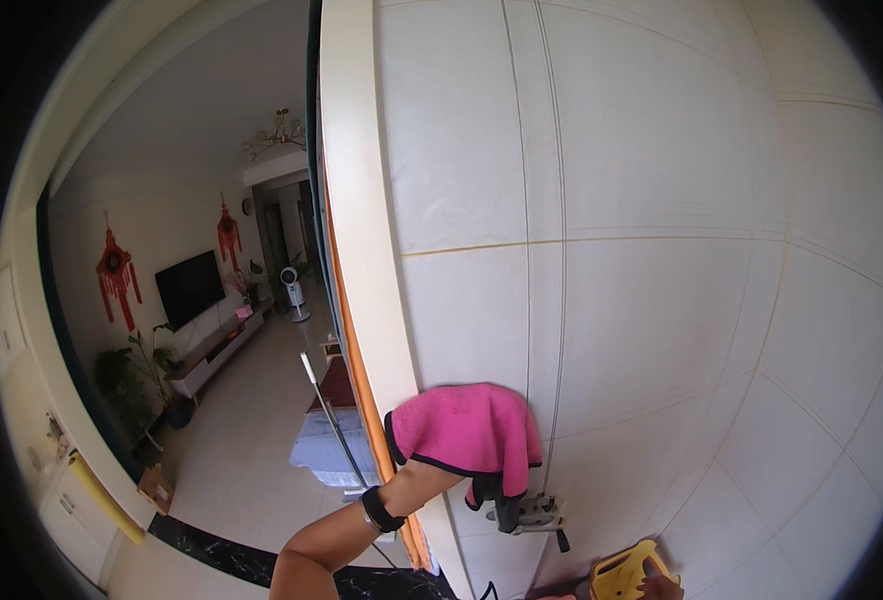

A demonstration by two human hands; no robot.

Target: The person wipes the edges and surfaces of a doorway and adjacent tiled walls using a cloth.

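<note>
My left arm reaches up from the bottom edge, with a black band on the wrist. A pink cloth with black edging (467,427) drapes over my left hand (430,480) against the white tiled wall, so the fingers are hidden. Just below the cloth, a metal hand-crank winch (535,516) with a black handle knob is fixed to the wall, and thin cables run up from it. At the bottom edge, my right hand (660,588) is beside or on a yellow plastic stool (625,571); whether it grips the stool is unclear.
Left of the wall stand a pale door frame (370,225) and an orange-edged curtain (355,337). A long-handled mop or squeegee (329,405) leans near a blue cloth-covered item (332,446). A dark marble threshold (216,547) crosses the floor, with a cardboard box (156,489) beside it.
</note>
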